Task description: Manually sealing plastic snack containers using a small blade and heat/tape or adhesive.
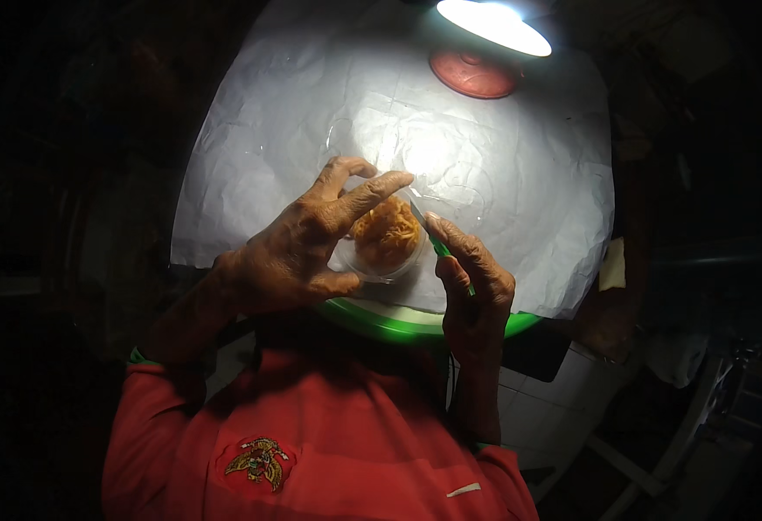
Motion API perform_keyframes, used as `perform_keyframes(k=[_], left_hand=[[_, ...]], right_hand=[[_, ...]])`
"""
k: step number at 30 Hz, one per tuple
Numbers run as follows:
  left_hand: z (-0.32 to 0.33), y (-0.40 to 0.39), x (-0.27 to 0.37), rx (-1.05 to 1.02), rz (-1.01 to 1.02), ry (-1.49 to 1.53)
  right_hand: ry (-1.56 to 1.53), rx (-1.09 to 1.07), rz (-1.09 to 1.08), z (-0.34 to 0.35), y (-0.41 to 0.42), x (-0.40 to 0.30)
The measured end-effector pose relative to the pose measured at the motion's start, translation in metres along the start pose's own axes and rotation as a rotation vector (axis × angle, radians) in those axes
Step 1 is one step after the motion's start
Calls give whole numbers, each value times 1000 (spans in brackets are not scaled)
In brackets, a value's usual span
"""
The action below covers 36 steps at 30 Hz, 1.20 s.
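Note:
A round clear plastic container [381, 279] stands on white paper before me, with golden-brown shredded food [387, 234] inside. My left hand [309, 234] spans it from the left, thumb at the near side and fingers bent over the far rim, steadying it. In my right hand [475, 280] is a small knife with a green handle [438, 245]. My index finger lies along the knife, and its blade [417, 212] points away from me, at the container's right far rim. Whether the blade touches the plastic I cannot tell.
White paper sheets [237, 182] cover the work surface, whose green rim [387, 325] shows nearest me. Thin clear plastic pieces [479, 195] lie beyond the container. Farther off are a red lid [472, 73] and a bright lamp [495, 26]. The surroundings are dark.

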<state>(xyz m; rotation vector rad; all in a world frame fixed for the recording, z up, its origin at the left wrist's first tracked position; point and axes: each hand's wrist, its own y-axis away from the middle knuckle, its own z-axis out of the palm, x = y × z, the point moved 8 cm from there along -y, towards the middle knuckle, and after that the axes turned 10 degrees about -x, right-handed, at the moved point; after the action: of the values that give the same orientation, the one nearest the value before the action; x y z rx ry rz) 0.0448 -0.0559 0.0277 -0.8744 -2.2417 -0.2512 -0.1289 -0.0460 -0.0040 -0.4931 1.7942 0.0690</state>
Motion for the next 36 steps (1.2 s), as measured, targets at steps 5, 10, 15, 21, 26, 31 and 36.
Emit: perform_keyframes(k=[5,10,15,21,26,31,36], left_hand=[[6,4,-6,171,-50,17],[9,11,-7,222,25,-118],[7,7,-9,69,-25,45],[-1,5,3,163,-55,54],[5,12,-5,211,-193,58],[4,11,-9,126,-152,97],[2,7,3,45,5,-35]], right_hand=[[23,-24,14,0,2,1],[-10,-28,-31,1,0,0],[-64,-32,28,1,1,2],[-58,-17,16,0,0,-1],[-72,-32,22,1,0,-2],[-95,-25,21,1,0,-1],[-52,-20,16,0,0,-1]])
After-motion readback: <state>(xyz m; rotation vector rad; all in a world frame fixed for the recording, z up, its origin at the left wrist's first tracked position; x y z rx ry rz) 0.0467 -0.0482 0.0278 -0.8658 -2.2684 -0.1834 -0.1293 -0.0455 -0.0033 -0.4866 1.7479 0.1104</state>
